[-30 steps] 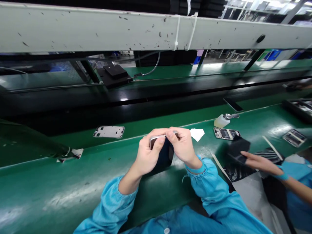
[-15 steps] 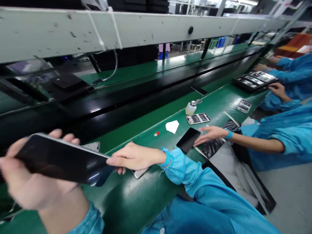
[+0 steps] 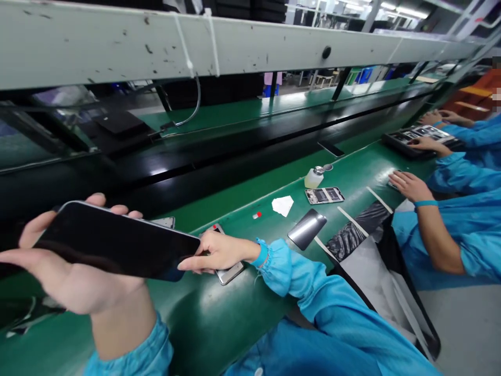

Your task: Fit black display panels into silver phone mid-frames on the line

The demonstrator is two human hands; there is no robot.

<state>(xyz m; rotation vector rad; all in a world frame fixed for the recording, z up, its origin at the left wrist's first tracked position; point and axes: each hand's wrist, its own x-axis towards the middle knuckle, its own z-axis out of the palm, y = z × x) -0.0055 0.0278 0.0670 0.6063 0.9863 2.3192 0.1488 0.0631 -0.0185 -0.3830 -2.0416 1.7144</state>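
My left hand (image 3: pixel 74 277) is raised close to the camera and grips a black glossy screen panel (image 3: pixel 117 243) by its edges, fingers curled behind it. My right hand (image 3: pixel 215 253) rests on the green bench, fingers pressed on a silver phone frame (image 3: pixel 229 271) that lies flat under it. Both my sleeves are blue.
On the bench (image 3: pixel 203 324) lie a dark panel (image 3: pixel 307 228), a white paper scrap (image 3: pixel 283 204), a small red bit (image 3: pixel 257 214), an open phone body (image 3: pixel 324 195) and a white bottle (image 3: pixel 313 178). Co-workers in blue sit at the right; one hand (image 3: pixel 407 185) rests on the bench beside a tray (image 3: pixel 415 138).
The co-worker's hand left the dark panel on the bench and pulled back to the right. My right hand shifted slightly on the phone frame; the left hand keeps the screen panel raised.
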